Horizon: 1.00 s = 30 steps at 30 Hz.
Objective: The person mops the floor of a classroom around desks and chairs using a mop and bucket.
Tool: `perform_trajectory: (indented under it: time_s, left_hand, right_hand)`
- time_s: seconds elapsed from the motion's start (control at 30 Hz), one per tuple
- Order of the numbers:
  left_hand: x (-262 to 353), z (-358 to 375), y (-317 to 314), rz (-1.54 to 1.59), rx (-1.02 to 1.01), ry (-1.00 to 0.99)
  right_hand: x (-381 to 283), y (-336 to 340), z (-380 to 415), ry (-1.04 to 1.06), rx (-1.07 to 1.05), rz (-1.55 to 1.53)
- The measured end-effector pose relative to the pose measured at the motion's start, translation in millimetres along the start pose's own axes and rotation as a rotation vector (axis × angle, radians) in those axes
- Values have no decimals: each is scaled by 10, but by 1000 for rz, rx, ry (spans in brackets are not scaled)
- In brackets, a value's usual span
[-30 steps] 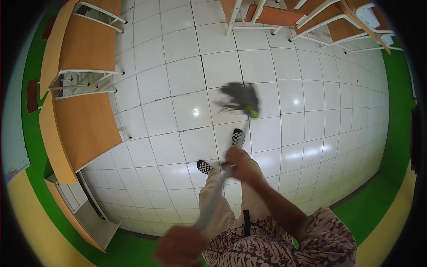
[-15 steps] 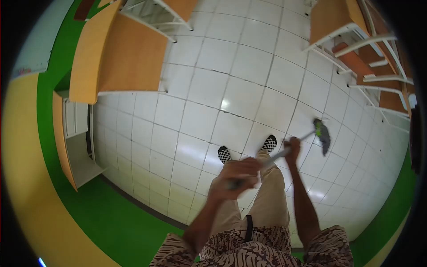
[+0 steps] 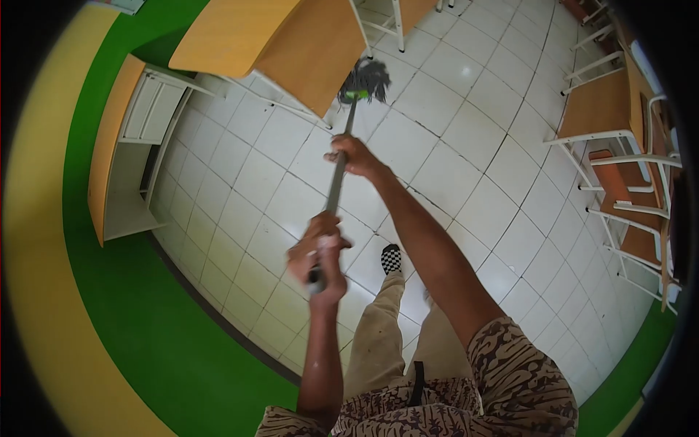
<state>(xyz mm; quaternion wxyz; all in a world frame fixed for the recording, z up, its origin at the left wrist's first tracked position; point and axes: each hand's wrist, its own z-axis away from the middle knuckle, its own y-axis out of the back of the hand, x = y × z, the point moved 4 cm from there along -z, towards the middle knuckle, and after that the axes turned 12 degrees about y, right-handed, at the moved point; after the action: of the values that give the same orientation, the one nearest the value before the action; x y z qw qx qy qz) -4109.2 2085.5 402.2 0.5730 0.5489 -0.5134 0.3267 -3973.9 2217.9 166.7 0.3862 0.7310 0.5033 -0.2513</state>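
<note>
A mop handle [image 3: 336, 186] runs up the middle of the head view, held in both hands. My left hand [image 3: 318, 255] wraps round its near end, slightly blurred. Farther along the shaft, my right hand [image 3: 352, 154] is closed on it, with the arm reaching in from the lower right. The grey mop head [image 3: 370, 79] with its green clamp lies spread on the white tiles, against the lower edge of a wooden desk.
The wooden desk [image 3: 313, 54] stands at the top. A cabinet [image 3: 138, 146] is against the green and yellow wall [image 3: 145, 320] on the left. Desks and chairs [image 3: 597, 109] with white metal legs line the right side. My checkered shoe [image 3: 391, 258] is on the tiled floor [image 3: 466, 167].
The mop head has swung from the right side to beside the desk at the top. Both hands have moved with the handle, which now points away from me. The view has turned.
</note>
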Motion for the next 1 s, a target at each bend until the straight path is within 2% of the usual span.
perform_trajectory:
  time_s: [0.03, 0.07, 0.13, 0.2, 0.27, 0.33, 0.37, 0.43, 0.5, 0.53, 0.57, 0.6, 0.63, 0.67, 0.73, 0.77, 0.8, 0.83, 0.87, 0.9, 0.93, 0.97, 1.0]
  left_hand:
    - [-95, 16, -85, -51, -26, -124]
    - [-167, 114, -127, -39, -53, -134]
    - [-2, 323, -70, -118, -41, -156]
    - [348, 562, 129, -12, -10, -78]
    - [763, 828, 437, -78, -72, 118]
    - [1117, 919, 587, 377, -257, -2]
    - [1175, 1051, 601, 379, -272, 1]
    - [1217, 1326, 533, 480, -476, 211]
    - [1059, 1642, 226, 500, -434, 248]
    - [815, 1803, 65, 427, -586, 302]
    - [646, 1925, -97, 439, -669, 414]
    - [402, 2053, -263, 400, -673, 546]
    - [32, 2298, -498, 784, -457, 679]
    - [-209, 2385, -523, 807, -440, 671]
    - [-136, 2266, -176, 630, -423, 830]
    - [-54, 2114, 72, 668, -452, 653]
    - [52, 2002, 330, 695, -472, 481]
    - [118, 2170, 754, 440, -22, 787]
    - [673, 1615, 1004, 463, -163, 369]
    - [803, 1429, 1270, 637, -311, 128]
    - [977, 1307, 1544, 603, -398, 3]
    - [1084, 1293, 1745, 577, -257, -33]
    - [1043, 1249, 1869, 571, -238, -41]
  right_hand:
    - [32, 8, 74, 24, 102, 36]
    - [79, 24, 180, -9, 87, 75]
    - [-236, 83, 369, -37, 142, 113]
    - [-726, 158, 610, -159, 84, 183]
    - [-1482, 255, 901, -124, 130, 294]
    - [-2227, 324, 1338, -152, 292, 332]
    - [-2468, 314, 1669, -207, 338, 324]
    - [-2795, 368, 2512, -357, 388, 314]
    - [-3014, 594, 3206, -417, 395, 418]
    - [-3009, 689, 3621, -511, 374, 410]
    - [-2940, 774, 4099, -725, 221, 498]
    - [-2910, 873, 4355, -758, 165, 522]
    - [-2883, 971, 4486, -881, 128, 501]
    - [-2826, 1024, 4527, -822, 62, 542]
    - [-2748, 895, 4393, -761, 63, 548]
    - [-2785, 769, 4080, -726, 103, 508]
    - [-2704, 506, 3963, -656, 236, 561]
    - [-2785, 274, 3418, -508, 353, 414]
    - [-2595, -150, 3272, -446, 339, 348]
    - [-2759, -362, 2616, -322, 288, 386]
    - [-2767, -723, 2173, -217, 311, 315]
    - [-2753, -1025, 1776, -125, 258, 142]
    - [-2502, -1500, 1602, -142, 98, -54]
